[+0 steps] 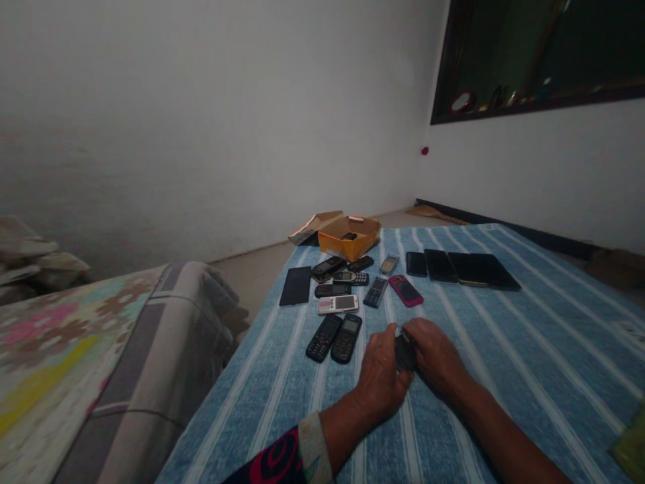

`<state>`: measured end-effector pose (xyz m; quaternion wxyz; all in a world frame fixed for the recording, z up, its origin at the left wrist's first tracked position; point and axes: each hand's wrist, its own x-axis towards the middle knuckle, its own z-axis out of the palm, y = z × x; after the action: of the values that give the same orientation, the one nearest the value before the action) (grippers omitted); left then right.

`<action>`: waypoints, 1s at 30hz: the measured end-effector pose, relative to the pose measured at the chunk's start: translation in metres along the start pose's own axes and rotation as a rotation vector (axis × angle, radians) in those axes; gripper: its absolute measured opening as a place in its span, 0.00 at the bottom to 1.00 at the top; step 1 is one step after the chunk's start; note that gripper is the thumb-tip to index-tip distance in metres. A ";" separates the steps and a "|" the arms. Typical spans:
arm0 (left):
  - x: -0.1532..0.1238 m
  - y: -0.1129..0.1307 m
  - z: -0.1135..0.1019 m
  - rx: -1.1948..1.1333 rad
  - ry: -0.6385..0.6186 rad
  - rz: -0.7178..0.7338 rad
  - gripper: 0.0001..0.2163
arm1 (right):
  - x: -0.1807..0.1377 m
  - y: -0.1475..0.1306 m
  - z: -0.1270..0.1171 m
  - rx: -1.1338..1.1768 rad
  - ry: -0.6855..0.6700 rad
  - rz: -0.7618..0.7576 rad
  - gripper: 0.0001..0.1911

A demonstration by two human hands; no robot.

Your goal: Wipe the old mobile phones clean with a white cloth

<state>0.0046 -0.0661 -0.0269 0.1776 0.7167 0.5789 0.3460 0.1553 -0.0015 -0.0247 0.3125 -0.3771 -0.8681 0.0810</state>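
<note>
My left hand (pixel 381 375) and my right hand (pixel 434 357) meet over the blue striped cloth (pixel 529 356), both closed around a small dark phone (pixel 404 353) held between them. Only part of that phone shows between the fingers. Just ahead of my hands lie two black keypad phones (pixel 334 338) side by side. Beyond them lie a white keypad phone (pixel 338 304), a pink phone (pixel 406 291) and several other small handsets.
An open orange box (pixel 349 236) with its lid beside it stands at the far end of the cloth. A row of dark smartphones (pixel 461 268) lies to its right, and one more (pixel 295 286) at left. A folded patterned mattress (pixel 101 363) sits on the left.
</note>
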 end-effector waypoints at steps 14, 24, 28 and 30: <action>0.000 -0.003 0.001 -0.030 0.048 0.038 0.38 | 0.007 -0.009 0.003 -0.078 -0.057 -0.039 0.09; -0.001 -0.008 0.004 -0.042 0.044 0.072 0.38 | -0.002 -0.009 0.004 -0.062 -0.056 0.008 0.09; -0.002 -0.012 0.007 -0.030 0.063 0.105 0.36 | -0.008 -0.016 0.005 -0.018 -0.048 -0.041 0.12; -0.002 -0.013 0.008 -0.028 0.071 0.111 0.36 | -0.012 -0.018 0.004 -0.028 -0.011 -0.056 0.17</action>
<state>0.0012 -0.0638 -0.0415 0.1474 0.7324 0.5394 0.3884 0.1479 -0.0220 -0.0268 0.3044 -0.3564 -0.8812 0.0621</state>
